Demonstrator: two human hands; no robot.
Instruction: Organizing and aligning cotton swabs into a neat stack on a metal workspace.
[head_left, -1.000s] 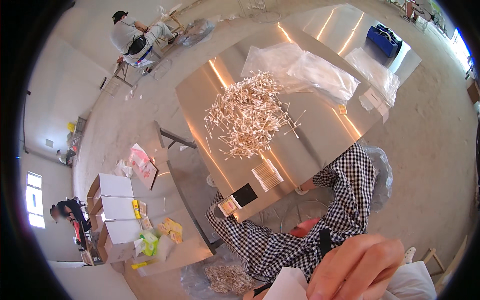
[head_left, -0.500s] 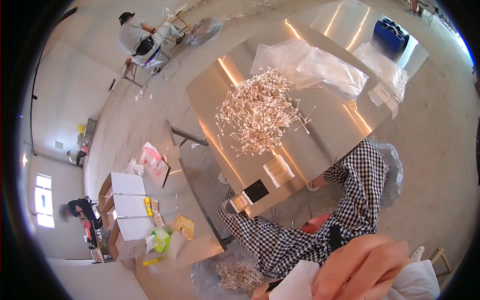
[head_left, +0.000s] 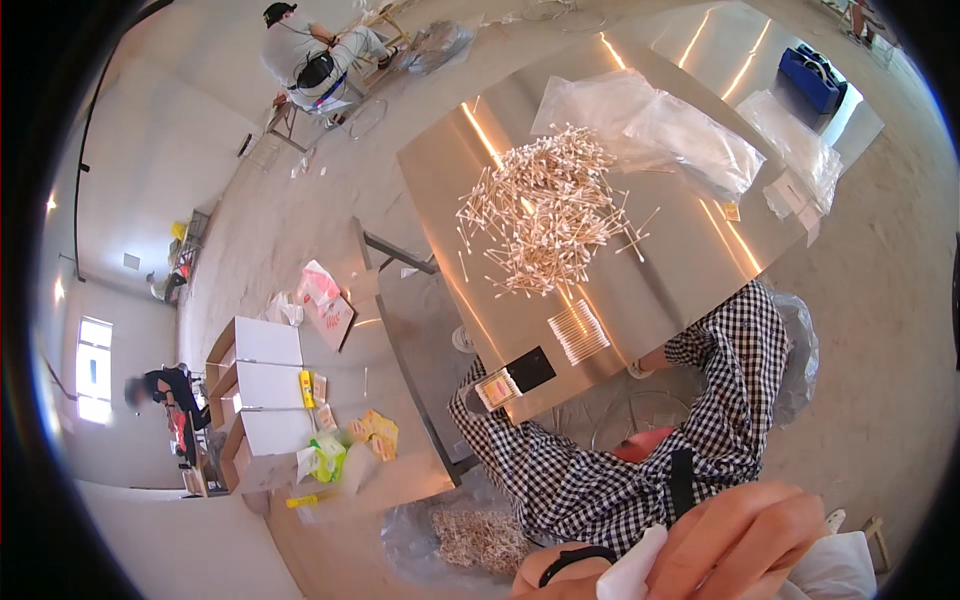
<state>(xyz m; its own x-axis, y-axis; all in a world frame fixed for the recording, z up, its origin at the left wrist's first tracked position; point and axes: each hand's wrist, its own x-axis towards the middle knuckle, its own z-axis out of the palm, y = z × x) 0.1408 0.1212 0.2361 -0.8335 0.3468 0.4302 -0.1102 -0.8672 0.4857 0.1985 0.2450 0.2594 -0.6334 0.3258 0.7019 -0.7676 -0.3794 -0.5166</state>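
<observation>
Close to the lower edge, my right hand has its fingers curled together against a white, paper-like piece. Beside that piece is part of my left hand or wrist, with a black band around it; its fingers are hidden. A big loose heap of cotton swabs lies on the shiny metal table. Nearer to me, a neat row of cotton swabs lies side by side. A black square pad and a small labelled pack sit at the table's near corner.
Clear plastic bags and a blue tape dispenser lie at the far right. A lower side table on the left bears white cartons and wrappers. A bag of swabs lies below. Another person sits far off.
The whole view has shifted slightly, with the table further right. The white piece has turned and shows narrower beside my right hand. More of my left hand or wrist with the black band shows.
</observation>
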